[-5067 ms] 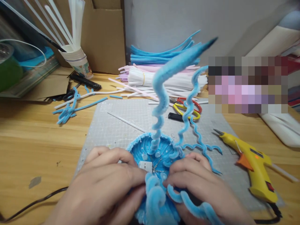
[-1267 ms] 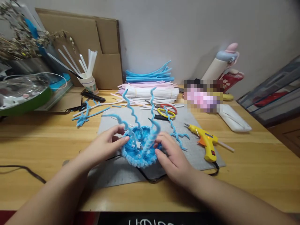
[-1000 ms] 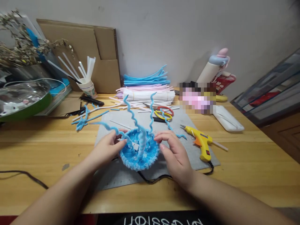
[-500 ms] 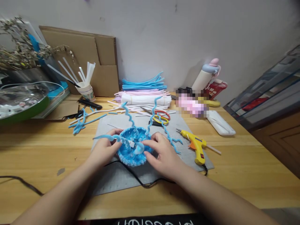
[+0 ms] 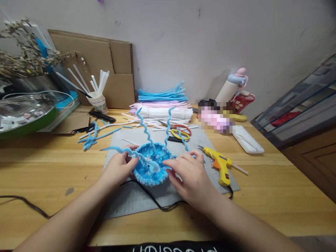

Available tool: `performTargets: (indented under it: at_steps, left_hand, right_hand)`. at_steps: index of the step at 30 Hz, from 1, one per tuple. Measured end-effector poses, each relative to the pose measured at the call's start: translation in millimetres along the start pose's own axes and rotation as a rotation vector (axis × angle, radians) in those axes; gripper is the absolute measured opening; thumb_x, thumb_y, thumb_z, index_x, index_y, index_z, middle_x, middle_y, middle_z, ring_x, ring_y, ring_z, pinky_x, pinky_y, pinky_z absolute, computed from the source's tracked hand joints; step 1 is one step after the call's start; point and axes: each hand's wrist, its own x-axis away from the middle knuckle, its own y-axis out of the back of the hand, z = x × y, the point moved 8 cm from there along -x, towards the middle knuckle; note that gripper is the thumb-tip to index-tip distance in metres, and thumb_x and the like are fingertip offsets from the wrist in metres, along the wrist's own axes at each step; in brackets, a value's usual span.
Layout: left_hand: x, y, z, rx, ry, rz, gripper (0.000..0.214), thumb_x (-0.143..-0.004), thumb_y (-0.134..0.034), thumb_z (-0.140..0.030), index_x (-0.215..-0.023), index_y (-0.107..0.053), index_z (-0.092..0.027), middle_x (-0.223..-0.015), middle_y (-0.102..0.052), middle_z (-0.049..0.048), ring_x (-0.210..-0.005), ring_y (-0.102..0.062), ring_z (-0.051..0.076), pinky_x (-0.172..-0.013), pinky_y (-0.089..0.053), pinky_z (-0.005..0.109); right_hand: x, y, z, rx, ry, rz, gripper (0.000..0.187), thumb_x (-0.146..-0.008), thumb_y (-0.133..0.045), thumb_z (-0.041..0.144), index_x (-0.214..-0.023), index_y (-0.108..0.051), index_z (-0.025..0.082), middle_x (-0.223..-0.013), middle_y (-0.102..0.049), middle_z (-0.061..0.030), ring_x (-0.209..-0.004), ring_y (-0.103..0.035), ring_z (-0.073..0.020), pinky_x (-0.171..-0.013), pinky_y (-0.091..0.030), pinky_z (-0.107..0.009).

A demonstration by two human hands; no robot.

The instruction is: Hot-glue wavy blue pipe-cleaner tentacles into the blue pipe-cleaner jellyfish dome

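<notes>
A blue fuzzy bowl-shaped piece of pipe cleaners [image 5: 152, 180] rests hollow side up in front of me. Wavy blue strands [image 5: 143, 124] rise from it, and one pale, thicker strand [image 5: 154, 166] bends over its inside. My left hand [image 5: 122, 164] grips the left rim, thumb on the near side, some fingers hidden behind. Beside the right rim is my right hand [image 5: 187, 171], its thumb and index finger stretched out and apart at the edge. More wavy blue strands [image 5: 183, 140] reach out past that hand, which partly covers them.
Under the piece lies a grey mat [image 5: 131, 206], crossed by a black cable [image 5: 164, 209]. A yellow glue gun [image 5: 222, 162] lies at right, scissors [image 5: 181, 132] behind. Pipe cleaner bundles [image 5: 162, 94], a cup of glue sticks [image 5: 98, 101] and a bottle [image 5: 229, 87] stand farther back.
My right hand has shifted slightly right, its fingers drawn back from the inside of the bowl-shaped piece. A small white part seen inside before is now mostly hidden. My left hand keeps its grip.
</notes>
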Motion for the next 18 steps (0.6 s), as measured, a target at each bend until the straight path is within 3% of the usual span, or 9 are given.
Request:
performTargets:
  at_steps: [4, 8, 11, 13, 18]
  left_hand:
    - [1.1, -0.4, 1.3, 0.005, 0.032, -0.007, 0.045, -0.077, -0.062, -0.04, -0.116, -0.057, -0.018, -0.071, -0.066, 0.0004, -0.052, -0.064, 0.019, -0.047, -0.052, 0.028]
    - [1.2, 1.6, 2.9, 0.017, 0.033, -0.051, 0.047, -0.075, -0.063, -0.047, -0.111, -0.057, -0.017, -0.091, -0.069, 0.005, -0.054, -0.064, 0.018, -0.045, -0.052, 0.028]
    - [0.5, 2.3, 2.6, 0.031, 0.012, -0.064, 0.049, -0.075, -0.064, -0.046, -0.113, -0.057, -0.018, -0.087, -0.068, 0.0034, -0.056, -0.064, 0.017, -0.049, -0.052, 0.027]
    - [0.2, 3.0, 1.1, 0.041, 0.0, -0.069, 0.048, -0.075, -0.064, -0.043, -0.115, -0.057, -0.018, -0.086, -0.068, 0.0025, -0.059, -0.064, 0.017, -0.051, -0.052, 0.026]
    - [-1.5, 4.2, -1.3, 0.056, -0.011, -0.075, 0.046, -0.075, -0.065, -0.041, -0.114, -0.058, -0.018, -0.093, -0.068, 0.0048, -0.061, -0.065, 0.018, -0.05, -0.053, 0.027]
  right_hand:
    - [2.7, 2.8, 7.6, -0.28, -0.136, 0.205, 0.011, -0.09, -0.057, 0.012, -0.094, -0.065, 0.018, -0.082, -0.069, -0.0008, -0.076, -0.059, -0.0145, -0.073, -0.039, -0.03]
    - [6.4, -2.2, 35.5, -0.48, -0.063, 0.452, 0.015, -0.091, -0.059, 0.015, -0.102, -0.068, 0.016, -0.1, -0.071, -0.0038, -0.094, -0.062, -0.0139, -0.085, -0.044, -0.025]
    - [13.4, -12.8, 54.3, -0.455, 0.094, 0.644, 0.026, -0.095, -0.057, 0.024, -0.118, -0.066, 0.017, -0.124, -0.068, -0.0058, -0.114, -0.059, -0.0169, -0.1, -0.039, -0.029]
    - [18.5, -21.5, 57.7, -0.393, 0.148, 0.727, 0.028, -0.097, -0.054, 0.027, -0.122, -0.064, 0.02, -0.13, -0.066, -0.0055, -0.114, -0.058, -0.0188, -0.101, -0.038, -0.032]
    - [25.0, -33.2, 55.4, -0.296, 0.185, 0.768, 0.021, -0.096, -0.055, 0.027, -0.111, -0.068, 0.022, -0.103, -0.075, -0.0041, -0.095, -0.065, -0.0178, -0.086, -0.045, -0.031]
